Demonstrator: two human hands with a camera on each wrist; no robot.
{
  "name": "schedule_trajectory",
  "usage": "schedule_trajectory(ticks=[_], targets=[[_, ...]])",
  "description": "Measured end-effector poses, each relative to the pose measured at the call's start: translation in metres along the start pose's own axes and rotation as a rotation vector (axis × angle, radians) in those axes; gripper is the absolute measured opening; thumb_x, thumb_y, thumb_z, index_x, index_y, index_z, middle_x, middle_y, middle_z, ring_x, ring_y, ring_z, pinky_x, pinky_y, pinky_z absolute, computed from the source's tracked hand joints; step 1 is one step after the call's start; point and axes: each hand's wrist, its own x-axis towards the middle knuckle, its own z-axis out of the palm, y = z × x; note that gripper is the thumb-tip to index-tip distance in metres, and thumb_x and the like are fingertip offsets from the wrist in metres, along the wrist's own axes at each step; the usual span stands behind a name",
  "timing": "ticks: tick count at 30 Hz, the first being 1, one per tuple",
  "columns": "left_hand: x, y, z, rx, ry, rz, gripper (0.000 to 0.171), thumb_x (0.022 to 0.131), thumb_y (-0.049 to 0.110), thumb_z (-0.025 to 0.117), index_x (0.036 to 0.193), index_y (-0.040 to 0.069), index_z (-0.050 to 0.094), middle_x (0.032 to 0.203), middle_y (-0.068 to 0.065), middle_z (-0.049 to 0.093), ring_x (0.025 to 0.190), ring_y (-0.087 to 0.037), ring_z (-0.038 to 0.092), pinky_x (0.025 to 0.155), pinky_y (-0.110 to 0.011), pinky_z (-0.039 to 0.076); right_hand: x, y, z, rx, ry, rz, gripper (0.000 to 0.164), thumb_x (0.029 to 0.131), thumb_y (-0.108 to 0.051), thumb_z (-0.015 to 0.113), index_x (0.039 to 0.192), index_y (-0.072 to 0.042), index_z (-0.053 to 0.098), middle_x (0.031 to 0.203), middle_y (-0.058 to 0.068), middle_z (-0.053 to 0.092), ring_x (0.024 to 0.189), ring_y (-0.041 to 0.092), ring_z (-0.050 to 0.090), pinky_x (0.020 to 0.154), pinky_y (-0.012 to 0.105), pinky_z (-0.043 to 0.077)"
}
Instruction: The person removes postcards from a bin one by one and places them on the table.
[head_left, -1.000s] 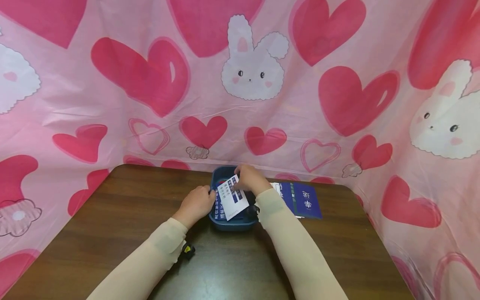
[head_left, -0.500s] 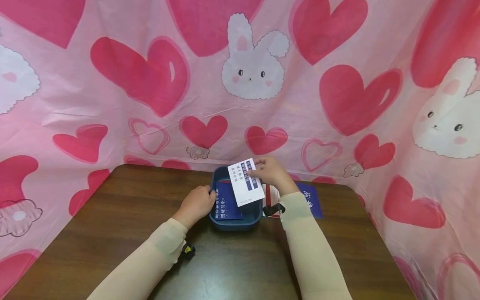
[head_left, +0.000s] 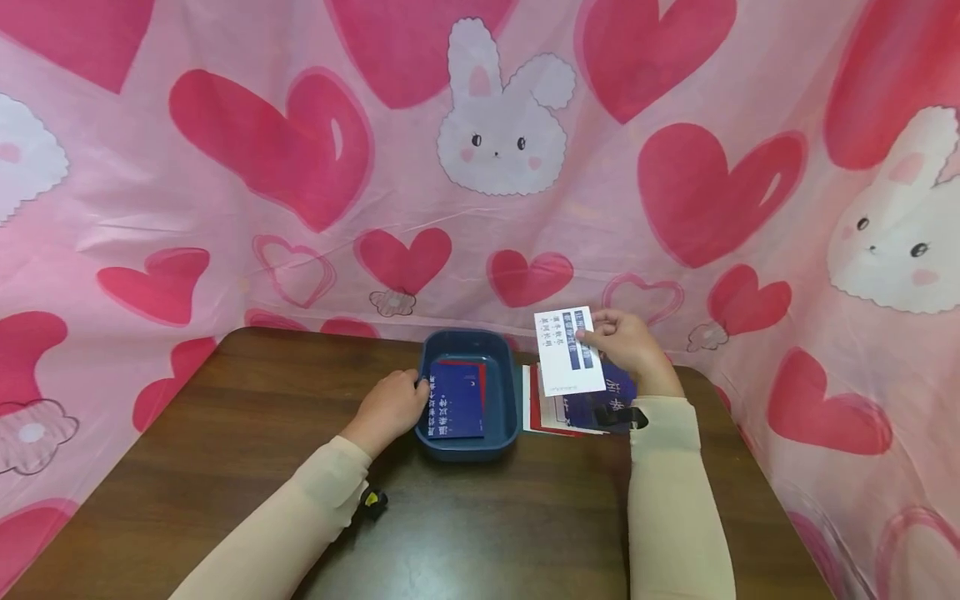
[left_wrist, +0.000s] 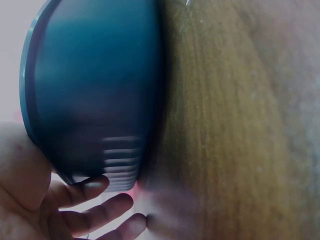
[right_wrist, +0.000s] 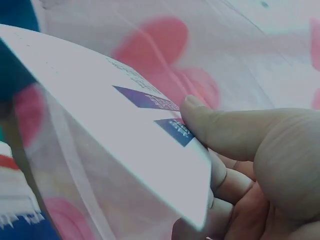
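My right hand pinches a white card with blue blocks of printed text by its right edge, raised above a loose pile of cards. In the right wrist view the thumb lies on the card's printed face and the fingers are behind it. My left hand grips the left rim of a dark blue plastic basin. The left wrist view shows its fingers curled at the ribbed outer wall. Inside the basin lies a blue card with white writing, partly over a red card.
The pile beside the basin's right wall holds white, red and blue cards; the raised card and right wrist hide part of it. Behind the brown wooden table hangs a pink cloth with hearts and rabbits.
My right hand has lifted the white card out of the basin and carried it right, over the pile. The blue card beneath is now uncovered. My left hand stays on the rim.
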Motion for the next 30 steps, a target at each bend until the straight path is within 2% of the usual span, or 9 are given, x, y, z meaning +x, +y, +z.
schedule_trajectory(ticks=[4,7,9,12,16,17,20,24,30], targets=[[0.000,0.001,-0.002,0.000,0.008,0.001,0.054,0.119,0.033,0.048,0.150,-0.006,0.065,0.148,-0.028,0.071,0.137,-0.046,0.069,0.121,-0.066,0.053,-0.006,0.012,-0.022,-0.050,0.015,0.031,0.058,0.106,-0.030,0.082,0.151,0.000,0.061,0.091,-0.002,0.076,0.092,0.022,0.065,0.083,0.035,0.057],[-0.001,0.001,-0.003,0.001,0.009,0.006,0.052,0.118,0.032,0.048,0.149,-0.006,0.066,0.147,-0.028,0.071,0.137,-0.047,0.069,0.120,-0.066,0.053,-0.008,0.028,-0.035,-0.099,0.021,0.056,0.059,0.107,-0.032,0.080,0.152,0.001,0.061,0.107,0.009,0.084,0.101,0.023,0.070,0.097,0.042,0.056],[-0.001,0.001,-0.003,0.004,0.011,0.011,0.051,0.118,0.031,0.048,0.148,-0.006,0.067,0.145,-0.028,0.072,0.136,-0.047,0.070,0.119,-0.066,0.054,-0.007,0.041,-0.042,-0.105,0.020,0.075,0.060,0.108,-0.032,0.079,0.153,0.004,0.060,0.119,0.016,0.085,0.103,0.021,0.074,0.105,0.046,0.056],[-0.001,0.001,-0.003,0.005,0.008,0.019,0.050,0.118,0.030,0.048,0.147,-0.006,0.068,0.144,-0.028,0.073,0.135,-0.047,0.070,0.119,-0.066,0.054,-0.007,0.062,-0.052,-0.077,0.017,0.138,0.063,0.108,-0.035,0.079,0.155,0.003,0.061,0.131,0.021,0.082,0.115,0.027,0.074,0.115,0.056,0.055],[0.000,0.000,-0.001,-0.002,0.000,0.014,0.052,0.118,0.032,0.048,0.149,-0.006,0.066,0.147,-0.028,0.072,0.137,-0.047,0.069,0.120,-0.066,0.053,-0.012,0.085,-0.060,-0.057,-0.005,0.262,0.070,0.107,-0.043,0.079,0.160,-0.002,0.058,0.144,0.024,0.073,0.131,0.040,0.063,0.114,0.057,0.058],[0.000,0.000,-0.001,-0.005,-0.002,0.010,0.053,0.118,0.032,0.048,0.150,-0.006,0.066,0.148,-0.028,0.071,0.138,-0.047,0.068,0.121,-0.066,0.053,-0.012,0.090,-0.061,-0.059,-0.012,0.285,0.072,0.106,-0.045,0.079,0.160,-0.003,0.058,0.146,0.026,0.071,0.132,0.041,0.063,0.111,0.054,0.060],[0.000,-0.001,-0.001,-0.007,-0.007,0.004,0.054,0.119,0.033,0.048,0.152,-0.006,0.064,0.150,-0.028,0.070,0.140,-0.047,0.067,0.122,-0.066,0.052,-0.013,0.101,-0.064,-0.091,-0.034,0.301,0.074,0.106,-0.047,0.079,0.161,-0.003,0.058,0.148,0.027,0.068,0.131,0.042,0.063,0.104,0.049,0.064],[0.001,-0.002,-0.001,-0.007,-0.010,0.001,0.055,0.119,0.034,0.048,0.152,-0.006,0.064,0.151,-0.029,0.070,0.141,-0.047,0.067,0.123,-0.066,0.051,-0.011,0.112,-0.064,-0.101,-0.062,0.303,0.075,0.105,-0.045,0.081,0.160,0.000,0.059,0.146,0.028,0.068,0.130,0.043,0.061,0.102,0.049,0.064],[0.001,-0.001,-0.001,-0.007,-0.011,0.005,0.055,0.118,0.034,0.048,0.152,-0.006,0.064,0.150,-0.029,0.070,0.140,-0.047,0.067,0.122,-0.067,0.052,-0.007,0.121,-0.058,-0.086,-0.070,0.347,0.070,0.103,-0.042,0.083,0.154,0.001,0.062,0.140,0.026,0.073,0.120,0.040,0.070,0.097,0.047,0.068]])
